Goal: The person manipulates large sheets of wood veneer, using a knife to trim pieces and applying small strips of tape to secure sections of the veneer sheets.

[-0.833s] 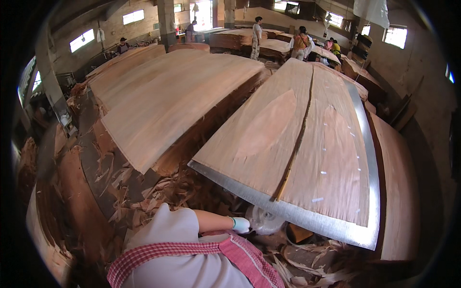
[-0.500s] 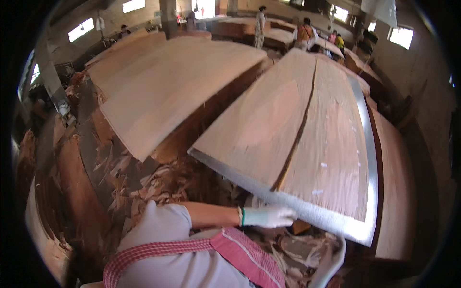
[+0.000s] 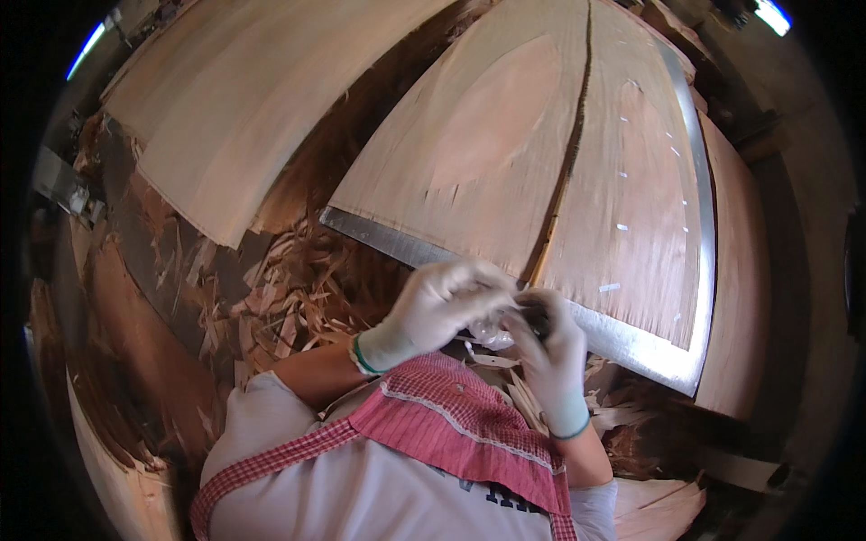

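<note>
Both hands wear white gloves with green cuffs and meet above the near edge of a wood veneer sheet. My left hand has its fingers bent and drawn together, slightly blurred; what they pinch, if anything, is hidden. Curled fingers on my right hand close round something small and dark that I cannot make out. A long dark split runs down the veneer toward my hands. Beneath the sheet, a shiny metal-edged board shows along its near and right sides. Below my fingers is a crumpled clear plastic thing, partly covered.
Another stack of veneer stands at the left. Torn veneer scraps cover the floor between. Small white tape pieces dot the sheet's right half. More veneer lies beyond the right edge. I wear a red checked apron.
My left hand has lifted off the board's near edge and come up beside my right hand, which has risen into view from below. The view has tilted down, and the people at the back are gone.
</note>
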The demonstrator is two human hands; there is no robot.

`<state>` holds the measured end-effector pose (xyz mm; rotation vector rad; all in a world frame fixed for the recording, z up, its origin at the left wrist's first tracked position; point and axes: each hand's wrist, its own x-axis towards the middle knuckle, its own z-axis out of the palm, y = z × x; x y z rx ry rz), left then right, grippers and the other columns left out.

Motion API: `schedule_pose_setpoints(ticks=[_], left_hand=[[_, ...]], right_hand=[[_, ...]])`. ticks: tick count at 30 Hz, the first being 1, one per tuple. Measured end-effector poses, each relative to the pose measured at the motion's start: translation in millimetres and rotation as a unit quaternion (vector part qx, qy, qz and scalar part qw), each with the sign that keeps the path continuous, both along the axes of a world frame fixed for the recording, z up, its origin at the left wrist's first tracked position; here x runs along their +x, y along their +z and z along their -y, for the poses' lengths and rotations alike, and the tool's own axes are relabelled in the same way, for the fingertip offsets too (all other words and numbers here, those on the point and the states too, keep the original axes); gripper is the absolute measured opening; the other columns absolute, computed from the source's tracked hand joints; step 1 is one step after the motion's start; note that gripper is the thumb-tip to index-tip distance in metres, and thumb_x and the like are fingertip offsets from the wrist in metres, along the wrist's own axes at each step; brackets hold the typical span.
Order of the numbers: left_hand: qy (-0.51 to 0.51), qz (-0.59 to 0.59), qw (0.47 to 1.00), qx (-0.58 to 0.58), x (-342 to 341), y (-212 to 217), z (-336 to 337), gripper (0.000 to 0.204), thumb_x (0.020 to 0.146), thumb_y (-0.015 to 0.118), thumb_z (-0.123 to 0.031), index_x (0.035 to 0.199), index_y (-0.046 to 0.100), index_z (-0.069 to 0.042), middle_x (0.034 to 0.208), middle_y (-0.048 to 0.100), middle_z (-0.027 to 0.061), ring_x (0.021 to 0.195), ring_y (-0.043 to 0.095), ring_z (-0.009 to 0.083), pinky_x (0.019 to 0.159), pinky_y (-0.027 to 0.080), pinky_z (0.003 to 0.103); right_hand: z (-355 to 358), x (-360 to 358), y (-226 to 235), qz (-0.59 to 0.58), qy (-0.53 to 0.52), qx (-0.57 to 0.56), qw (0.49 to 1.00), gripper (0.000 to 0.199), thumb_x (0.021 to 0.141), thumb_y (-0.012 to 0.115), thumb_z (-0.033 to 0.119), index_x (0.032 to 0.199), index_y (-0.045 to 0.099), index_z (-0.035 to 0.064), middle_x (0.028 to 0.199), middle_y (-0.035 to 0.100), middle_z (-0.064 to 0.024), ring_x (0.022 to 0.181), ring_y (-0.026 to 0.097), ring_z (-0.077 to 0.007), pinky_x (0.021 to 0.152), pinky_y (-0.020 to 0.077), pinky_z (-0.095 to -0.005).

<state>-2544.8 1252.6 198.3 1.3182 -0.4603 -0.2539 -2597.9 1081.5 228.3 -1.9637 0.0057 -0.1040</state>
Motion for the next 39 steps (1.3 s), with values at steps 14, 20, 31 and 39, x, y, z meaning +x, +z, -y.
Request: schedule_pose_setpoints(ticks=[14, 20, 31, 39], left_hand=[[0.386, 0.151, 0.801, 0.432, 234, -224, -40, 0.016, 0.078, 0.071, -0.018, 0.089, 0.065, -0.009, 0.102, 0.066, 0.0104, 0.096, 0.061, 0.0293, 0.087, 0.047, 0.042], [0.385, 0.191, 0.746, 0.509, 243, -250, -36, 0.029, 0.075, 0.073, -0.023, 0.099, 0.062, -0.01, 0.126, 0.056, 0.0105, 0.123, 0.047, 0.0321, 0.105, 0.035, 0.048], [0.274, 0.199, 0.756, 0.56, 254, -218, -18, 0.043, 0.08, 0.068, -0.021, 0.118, 0.055, -0.009, 0.131, 0.052, 0.011, 0.13, 0.041, 0.0301, 0.111, 0.029, 0.047], [0.07, 0.395, 0.747, 0.53, 309, -255, 65, 0.044, 0.09, 0.053, -0.024, 0.129, 0.052, -0.004, 0.138, 0.049, 0.0142, 0.133, 0.04, 0.0291, 0.114, 0.027, 0.042]], right_hand=[[-45, 232, -261, -0.24, -0.017, 0.004, 0.971, 0.026, 0.087, 0.065, 0.021, 0.093, 0.066, -0.0045, 0.072, 0.069, -0.011, 0.06, 0.064, -0.017, 0.057, 0.0487, -0.0316], [-50, 238, -283, -0.279, -0.071, 0.044, 0.957, 0.021, 0.087, 0.067, 0.018, 0.093, 0.065, -0.0018, 0.069, 0.066, -0.0059, 0.053, 0.058, -0.0131, 0.047, 0.0436, -0.0284], [44, 353, -204, -0.236, 0.021, -0.069, 0.969, 0.026, 0.084, 0.068, 0.024, 0.084, 0.066, -0.002, 0.071, 0.067, -0.0094, 0.058, 0.06, -0.0188, 0.057, 0.0474, -0.0327], [84, 373, -277, -0.276, -0.055, -0.166, 0.945, 0.036, 0.083, 0.07, 0.035, 0.089, 0.07, -0.0005, 0.076, 0.07, -0.0151, 0.067, 0.067, -0.0264, 0.062, 0.0513, -0.0379]])
